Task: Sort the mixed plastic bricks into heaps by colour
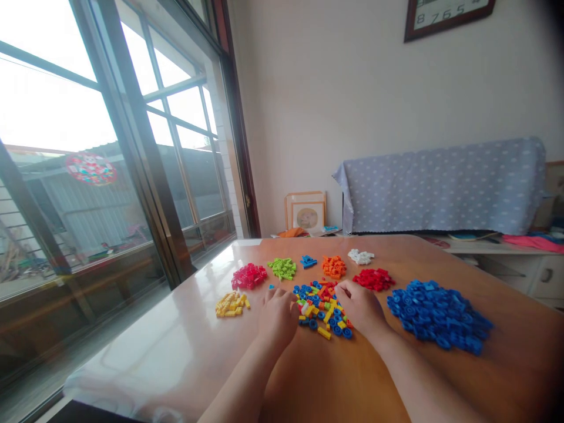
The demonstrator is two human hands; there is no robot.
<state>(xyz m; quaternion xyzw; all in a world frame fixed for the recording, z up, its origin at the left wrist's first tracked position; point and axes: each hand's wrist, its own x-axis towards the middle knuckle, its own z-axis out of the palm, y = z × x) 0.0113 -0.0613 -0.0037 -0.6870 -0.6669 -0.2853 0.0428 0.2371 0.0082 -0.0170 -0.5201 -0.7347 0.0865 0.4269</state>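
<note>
A mixed pile of small coloured bricks (324, 305) lies in the middle of the wooden table (335, 376). My left hand (277, 314) rests at the pile's left edge, fingers curled down onto the bricks. My right hand (359, 305) sits at the pile's right edge, fingers bent and pinching among the bricks. What either hand holds is hidden under the fingers. Around them lie sorted heaps: yellow (231, 304), dark red (249, 275), green (282, 268), small blue (308, 261), orange (333, 266), white (361, 256), red (373, 279) and a large blue heap (438, 316).
A large window (88, 164) runs along the left side, close to the table's left edge. Behind the table stand a piece of furniture under a blue dotted cloth (440, 185), framed pictures (306, 212) leaning on the wall and a low white cabinet (506, 264).
</note>
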